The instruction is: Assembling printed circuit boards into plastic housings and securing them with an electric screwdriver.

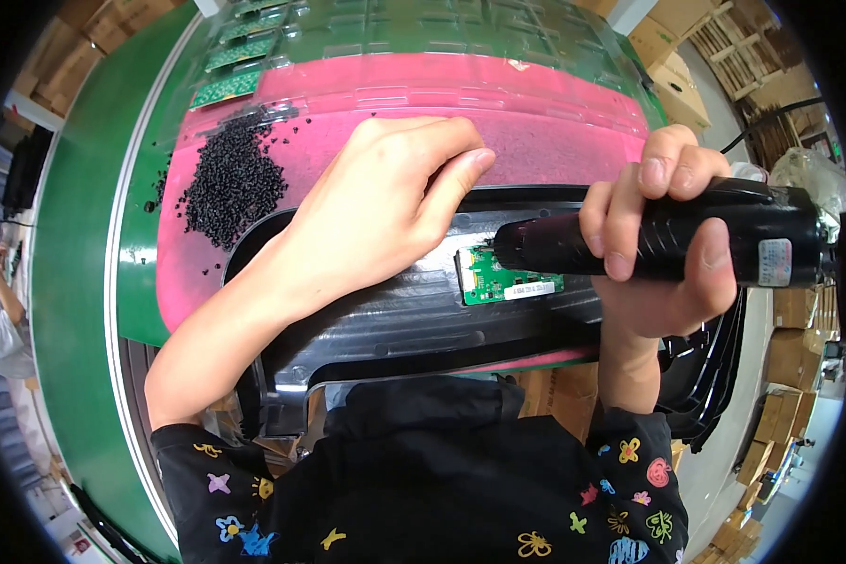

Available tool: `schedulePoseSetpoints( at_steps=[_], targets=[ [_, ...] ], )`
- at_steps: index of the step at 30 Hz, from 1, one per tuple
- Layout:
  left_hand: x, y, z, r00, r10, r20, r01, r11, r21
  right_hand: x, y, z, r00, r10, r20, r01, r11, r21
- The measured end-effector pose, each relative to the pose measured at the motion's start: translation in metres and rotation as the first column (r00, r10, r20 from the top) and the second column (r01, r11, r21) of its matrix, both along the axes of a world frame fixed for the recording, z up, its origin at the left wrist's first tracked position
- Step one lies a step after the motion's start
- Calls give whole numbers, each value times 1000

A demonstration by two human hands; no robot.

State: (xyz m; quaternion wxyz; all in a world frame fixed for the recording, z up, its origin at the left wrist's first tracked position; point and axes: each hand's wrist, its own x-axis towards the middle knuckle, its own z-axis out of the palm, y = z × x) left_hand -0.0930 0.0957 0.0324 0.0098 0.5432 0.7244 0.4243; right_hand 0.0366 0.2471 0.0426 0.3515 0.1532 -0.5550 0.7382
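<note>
My right hand (663, 235) is wrapped round a black electric screwdriver (743, 221), held almost level. Its narrow end points left, over the top edge of a green circuit board (509, 278); whether the tip touches a screw is hidden. The board lies in a long black plastic housing (376, 329) and bears a white label and a white connector. Above the housing, just left of the screwdriver's end, my left hand (399, 183) is closed with thumb and forefinger pressed together. Anything between those fingertips is too small to make out.
A heap of small black screws (230, 179) lies left on the pink mat (555, 141), some scattered. Behind it, a clear plastic tray (395, 56) holds several green boards (226, 89). More black housings (710, 376) are at the right. Another person (5, 320) is at far left.
</note>
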Motion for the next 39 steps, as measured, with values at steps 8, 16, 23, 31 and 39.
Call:
schedulePoseSetpoints(
  at_steps=[8,16,23,31,39],
  targets=[
    [-4,-2,-4,997,-61,38,63,997,-38,-13,-6,5,995,10,101,-26,987,160],
    [-4,-6,-3,999,-36,14,37,997,-72,-35,-14,12,965,156,212,-206,948,242],
    [0,-12,9,995,0,99,22,977,-212,-36,-18,14,962,75,263,-160,933,321],
    [-5,-9,-11,988,-153,-20,147,973,-180,-18,-5,7,986,165,-6,-164,983,83],
    [-4,-4,-6,961,-255,112,265,959,-95,5,3,24,973,38,-229,-53,997,-59]
  ],
)
